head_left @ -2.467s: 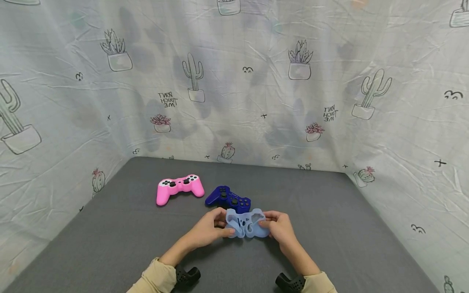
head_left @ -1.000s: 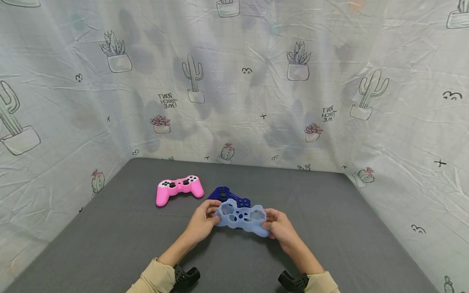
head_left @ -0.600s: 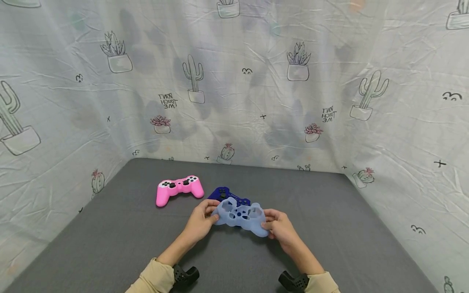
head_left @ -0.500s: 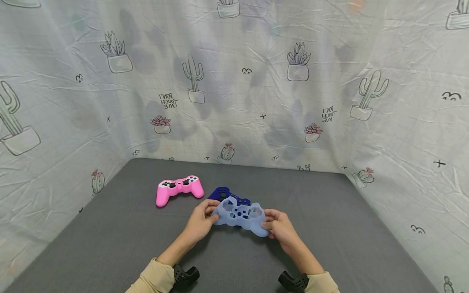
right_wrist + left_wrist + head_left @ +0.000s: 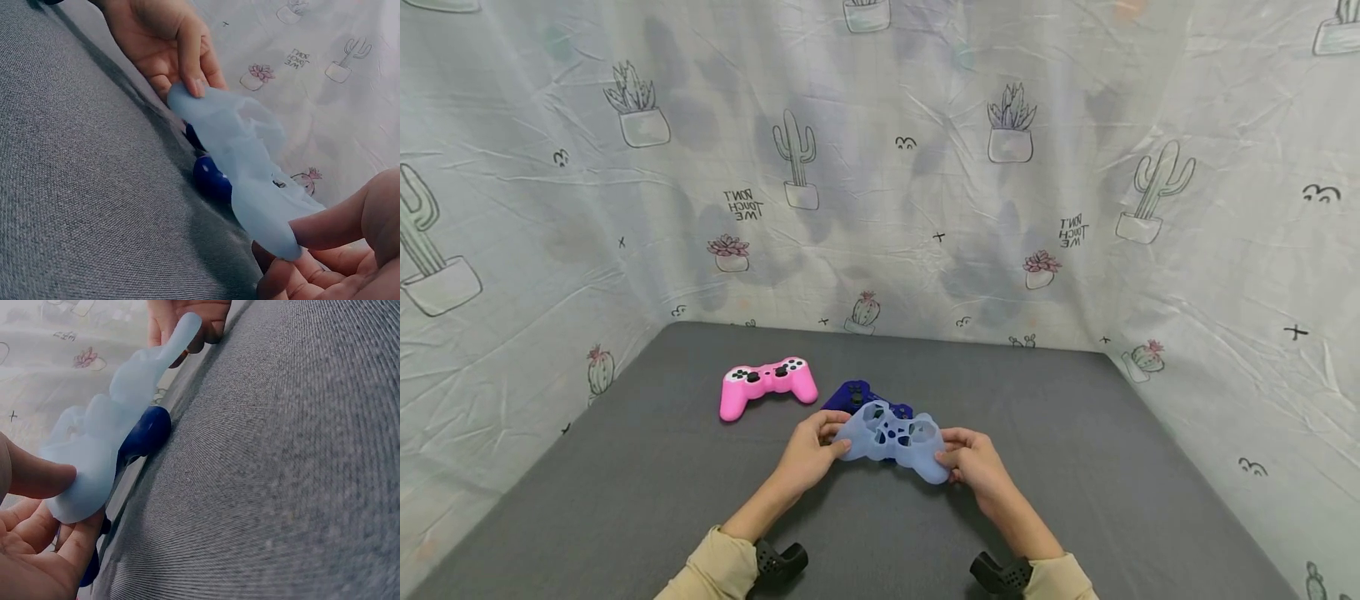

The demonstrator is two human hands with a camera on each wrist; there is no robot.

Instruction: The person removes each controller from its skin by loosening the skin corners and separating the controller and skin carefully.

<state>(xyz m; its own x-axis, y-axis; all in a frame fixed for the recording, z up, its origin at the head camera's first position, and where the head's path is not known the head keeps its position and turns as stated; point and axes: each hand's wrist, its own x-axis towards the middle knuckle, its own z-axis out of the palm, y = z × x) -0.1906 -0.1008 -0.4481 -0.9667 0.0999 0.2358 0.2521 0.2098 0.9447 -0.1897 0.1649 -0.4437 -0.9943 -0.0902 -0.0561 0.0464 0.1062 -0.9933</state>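
Behind the work, we see a pale cactus-print cloth point(image 5: 850, 83) rising above a grey tabletop point(image 5: 1037, 425). Over the tabletop's near middle, we find a light-blue controller cover point(image 5: 917, 455) held up and tilted, its long axis running left to right and slanting nearer the person at the right end, its two handle lobes pointing toward the person and outward. Well to its left, we see a pink controller point(image 5: 767, 384), handles also toward the person. Partly hidden beneath the cover lies a dark-blue controller point(image 5: 852, 398); we cannot tell whether they touch. The left grip point(image 5: 807, 450) pinches the left lobe between thumb and fingers; the right grip point(image 5: 976, 462) pinches the right lobe likewise.
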